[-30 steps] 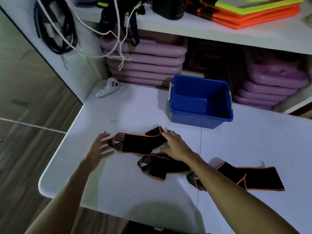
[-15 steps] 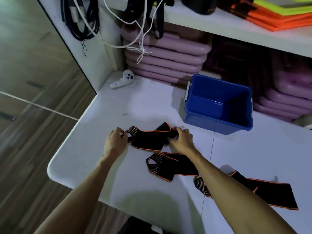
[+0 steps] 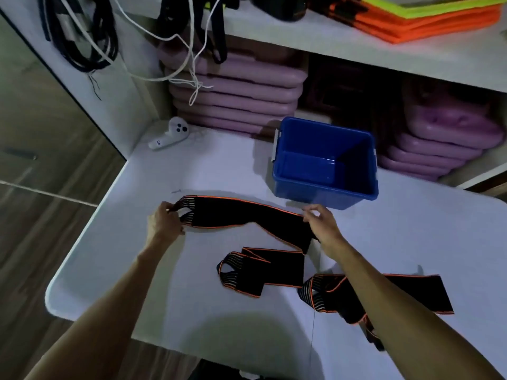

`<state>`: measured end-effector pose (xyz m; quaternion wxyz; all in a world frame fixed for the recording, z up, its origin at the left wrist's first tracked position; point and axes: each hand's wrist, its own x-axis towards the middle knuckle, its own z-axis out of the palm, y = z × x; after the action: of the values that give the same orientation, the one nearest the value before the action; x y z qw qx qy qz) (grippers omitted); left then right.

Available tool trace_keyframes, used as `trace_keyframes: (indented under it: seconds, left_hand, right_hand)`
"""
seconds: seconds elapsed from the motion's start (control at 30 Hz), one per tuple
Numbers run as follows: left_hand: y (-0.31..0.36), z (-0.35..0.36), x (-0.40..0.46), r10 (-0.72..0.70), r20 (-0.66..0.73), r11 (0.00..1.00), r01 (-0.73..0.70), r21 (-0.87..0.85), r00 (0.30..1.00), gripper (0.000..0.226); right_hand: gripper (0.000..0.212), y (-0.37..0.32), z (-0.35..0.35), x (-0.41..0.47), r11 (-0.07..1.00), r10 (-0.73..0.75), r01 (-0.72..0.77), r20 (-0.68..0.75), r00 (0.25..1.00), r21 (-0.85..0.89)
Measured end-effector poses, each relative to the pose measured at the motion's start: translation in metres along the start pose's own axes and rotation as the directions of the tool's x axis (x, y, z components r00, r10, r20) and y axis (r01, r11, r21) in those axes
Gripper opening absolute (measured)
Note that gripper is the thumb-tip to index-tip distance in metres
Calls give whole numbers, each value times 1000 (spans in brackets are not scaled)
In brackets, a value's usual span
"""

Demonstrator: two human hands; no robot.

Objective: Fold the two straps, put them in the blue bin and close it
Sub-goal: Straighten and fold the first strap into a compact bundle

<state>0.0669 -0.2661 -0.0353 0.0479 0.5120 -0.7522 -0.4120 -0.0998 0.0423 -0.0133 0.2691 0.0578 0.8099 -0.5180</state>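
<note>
A: What is in the blue bin [image 3: 325, 163]?

B: Nothing shows inside it. It sits open at the upper middle of the frame, on the white table [image 3: 214, 165]. No lid is on it.

A: Where are the straps?

B: One black strap [image 3: 247, 215] with orange edges is stretched out in the middle of the frame, just below the bin. The left hand [image 3: 164, 223] pinches its striped end on the left, fingers curled tight on it. The right hand [image 3: 321, 220] pinches the top edge further along, fingers closed on the cloth. From there the strap runs down to a folded part with a striped loop, lower in the middle. The second strap [image 3: 411, 293] lies flat at the lower right, partly under the right arm.

A: What else holds things?

B: The shelf [image 3: 356, 48] at the top has orange and yellow mats [image 3: 428, 17] stacked at the upper right. Under it are piles of purple boards [image 3: 236, 97]. Black and white cords [image 3: 90, 37] hang at the upper left.

A: Any words to read?

B: A white controller [image 3: 170, 133] lies at the back left of the table. It has small dark marks on its handle, but they are too small to read.
</note>
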Motion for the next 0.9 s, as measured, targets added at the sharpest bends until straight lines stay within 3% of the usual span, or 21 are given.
trace_keyframes:
  seconds: [0.17,0.3,0.4,0.53,0.6,0.67,0.77,0.83,0.9]
  left_hand:
    - [7,10,11,21,-16,997,-19,78,1000,28]
    - [9,15,7,84,-11,983,-81,163,996,27]
    - [5,14,9,111,13,988,-112,111,994,25]
    - [-2,10,16,93,72,996,-92,-16,993,26]
    - [3,9,-3,174,80,980,-180,79,982,40]
    - [4,8,-32,315,26,924,-313,218,949,55]
    - [-12,12,-78,540,41,798,-527,293,841,49]
    - [-21,22,-101,530,169,782,-557,281,831,42]
    - [-25,35,-114,448,297,803,-525,281,844,45]
  right_hand:
    - [13,20,-19,8,991,67,-69,-19,998,-113]
    - [25,28,-22,-2,951,-90,85,-6,996,-298]
    - [26,33,-26,-5,893,-202,183,-3,979,-412]
    - [25,37,-36,-3,912,-210,169,-71,975,-375]
    - [34,40,-37,-7,903,-207,161,-74,976,-398]
    - [38,45,-36,-18,819,-329,243,-78,941,-520]
    - [28,55,-30,-41,661,-533,463,65,844,-591]
    - [25,62,-25,-52,636,-481,520,234,845,-570]
    - [35,67,-21,-54,631,-366,498,339,867,-595]
